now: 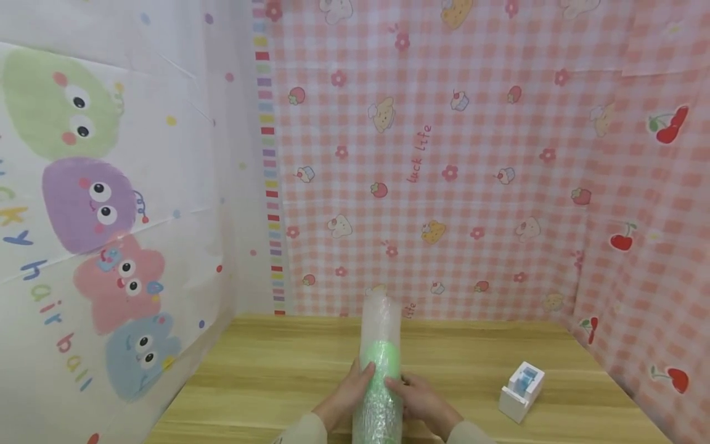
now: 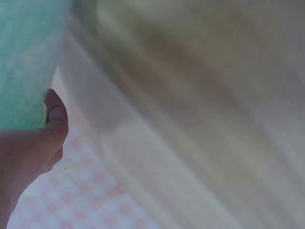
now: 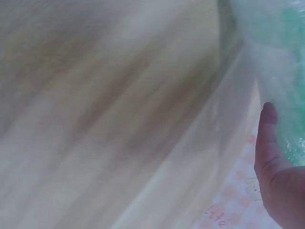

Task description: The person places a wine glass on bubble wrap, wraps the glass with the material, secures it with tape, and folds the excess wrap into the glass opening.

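A long cylindrical bundle in clear bubble wrap point(image 1: 381, 317) stands out from the table's near side, with a green cylinder-shaped thing point(image 1: 383, 353) showing through the wrap. The plastic extends past the green part at its far end. My left hand point(image 1: 346, 394) grips the bundle's left side, thumb on top. On the opposite side my right hand point(image 1: 424, 401) holds it, thumb also across the top. In the left wrist view, the left hand point(image 2: 33, 152) lies against the green surface. The right wrist view has the right hand point(image 3: 281, 179) against the bubble wrap point(image 3: 271, 62).
A white tape dispenser point(image 1: 518, 398) with a blue roll sits on the wooden table point(image 1: 266, 370), to the right of the hands. A pink checked cloth point(image 1: 471, 135) hangs at the back and right. Another printed cloth point(image 1: 183, 142) covers the left side.
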Demonstrator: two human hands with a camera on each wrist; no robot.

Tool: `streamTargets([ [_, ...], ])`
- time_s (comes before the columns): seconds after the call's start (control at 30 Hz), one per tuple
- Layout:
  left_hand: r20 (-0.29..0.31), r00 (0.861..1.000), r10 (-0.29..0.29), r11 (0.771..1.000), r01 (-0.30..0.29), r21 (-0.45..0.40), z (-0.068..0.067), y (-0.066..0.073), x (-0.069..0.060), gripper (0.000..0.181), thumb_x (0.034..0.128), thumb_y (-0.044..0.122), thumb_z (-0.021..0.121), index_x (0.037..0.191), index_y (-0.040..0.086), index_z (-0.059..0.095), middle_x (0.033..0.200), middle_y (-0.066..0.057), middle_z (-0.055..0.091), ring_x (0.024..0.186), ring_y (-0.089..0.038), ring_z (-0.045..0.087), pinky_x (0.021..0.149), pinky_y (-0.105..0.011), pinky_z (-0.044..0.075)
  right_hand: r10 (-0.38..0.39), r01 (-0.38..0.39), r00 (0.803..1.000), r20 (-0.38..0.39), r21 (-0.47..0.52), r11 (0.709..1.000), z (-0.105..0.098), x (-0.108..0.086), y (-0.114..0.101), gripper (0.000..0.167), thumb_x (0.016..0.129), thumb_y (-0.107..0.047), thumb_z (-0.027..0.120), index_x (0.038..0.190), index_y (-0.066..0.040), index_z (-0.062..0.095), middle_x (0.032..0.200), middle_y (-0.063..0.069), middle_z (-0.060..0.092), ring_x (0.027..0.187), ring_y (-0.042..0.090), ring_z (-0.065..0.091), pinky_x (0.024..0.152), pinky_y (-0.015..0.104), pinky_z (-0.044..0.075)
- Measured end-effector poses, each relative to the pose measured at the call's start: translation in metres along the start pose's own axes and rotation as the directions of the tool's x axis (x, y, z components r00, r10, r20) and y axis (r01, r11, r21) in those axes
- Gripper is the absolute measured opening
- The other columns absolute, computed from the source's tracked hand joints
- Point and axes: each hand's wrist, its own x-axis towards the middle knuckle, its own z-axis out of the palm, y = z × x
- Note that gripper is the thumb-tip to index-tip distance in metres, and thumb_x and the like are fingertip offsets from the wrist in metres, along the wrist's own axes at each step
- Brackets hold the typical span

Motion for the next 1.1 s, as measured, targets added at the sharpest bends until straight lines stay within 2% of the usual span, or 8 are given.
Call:
streamTargets([
  [0.1,-0.007,1.0,0.023,1.0,-0.023,0.0,0.0,0.009,0.001,0.076,0.1066,0.045,0.035,0.155,0.001,-0.001,0.154,-0.034,0.016,0.138,-0.056,0.019,0.108,-0.073,0.017,-0.052,0.052,0.998,0.027,0.0,0.999,0.001,0.0,-0.006,0.066,0.105,-0.036,0.048,0.143,0.016,0.032,0.121,0.02,0.062,0.107,0.035,0.062,0.087,0.051,0.055],
  [0.27,-0.038,0.999,0.025,1.0,-0.026,-0.011,0.004,0.015,-0.001,0.081,0.1053,0.048,0.037,0.156,0.005,-0.009,0.159,-0.031,0.003,0.143,-0.054,0.006,0.109,-0.073,0.009,-0.109,0.109,0.991,0.077,0.0,0.994,0.005,-0.004,-0.015,0.065,0.108,-0.031,0.039,0.151,0.012,0.013,0.134,0.026,0.05,0.118,0.04,0.055,0.098,0.059,0.046],
  [0.47,-0.095,0.992,0.083,0.996,-0.086,-0.029,0.01,0.018,0.0,0.086,0.1052,0.048,0.036,0.153,0.003,-0.019,0.158,-0.029,-0.017,0.143,-0.051,-0.012,0.11,-0.07,-0.004,-0.128,0.128,0.991,0.028,-0.017,0.992,0.014,0.0,-0.021,0.068,0.109,-0.031,0.033,0.155,0.001,-0.006,0.155,0.036,0.013,0.139,0.055,0.021,0.107,0.073,0.019],
  [0.6,-0.082,0.988,0.132,0.991,-0.134,-0.018,0.01,0.022,-0.001,0.083,0.1061,0.047,0.033,0.153,0.006,-0.021,0.159,-0.026,-0.019,0.144,-0.051,-0.011,0.111,-0.069,-0.002,-0.188,0.187,0.982,-0.01,-0.039,0.981,0.016,0.001,-0.023,0.068,0.109,-0.028,0.033,0.156,-0.004,-0.01,0.159,0.032,0.0,0.144,0.052,0.003,0.11,0.071,0.008],
  [0.73,-0.051,0.98,0.194,0.98,-0.191,0.063,0.006,0.024,-0.001,0.08,0.1071,0.045,0.032,0.154,0.005,-0.019,0.161,-0.027,-0.011,0.145,-0.051,-0.002,0.113,-0.068,0.005,-0.276,0.272,0.96,-0.044,-0.082,0.959,0.015,0.0,-0.022,0.065,0.109,-0.024,0.035,0.156,-0.004,-0.004,0.159,0.031,0.009,0.144,0.049,0.013,0.112,0.068,0.014],
  [0.9,-0.03,0.972,0.233,0.956,-0.223,0.189,-0.006,0.023,0.001,0.082,0.1056,0.046,0.04,0.157,0.004,-0.008,0.162,-0.025,0.003,0.144,-0.05,0.015,0.112,-0.063,0.023,-0.3,0.283,0.948,-0.107,-0.154,0.947,0.012,-0.004,-0.02,0.069,0.108,-0.03,0.041,0.157,-0.002,0.001,0.157,0.033,0.017,0.14,0.049,0.026,0.11,0.066,0.026],
  [1.0,-0.002,0.973,0.23,0.958,-0.226,0.178,-0.013,0.024,0.002,0.084,0.1038,0.045,0.047,0.158,0.005,-0.004,0.162,-0.023,0.007,0.143,-0.049,0.02,0.11,-0.061,0.029,-0.302,0.281,0.946,-0.119,-0.168,0.945,0.01,-0.006,-0.019,0.071,0.107,-0.03,0.043,0.158,-0.003,0.001,0.156,0.034,0.019,0.137,0.051,0.032,0.106,0.064,0.034],
  [1.1,0.028,0.974,0.225,0.965,-0.226,0.131,-0.018,0.027,0.002,0.086,0.1021,0.042,0.053,0.159,0.006,-0.001,0.162,-0.023,0.007,0.143,-0.049,0.019,0.11,-0.062,0.029,-0.301,0.283,0.947,-0.115,-0.153,0.947,0.008,-0.006,-0.019,0.073,0.107,-0.029,0.045,0.158,-0.006,0.0,0.158,0.032,0.015,0.137,0.05,0.031,0.106,0.062,0.036],
])
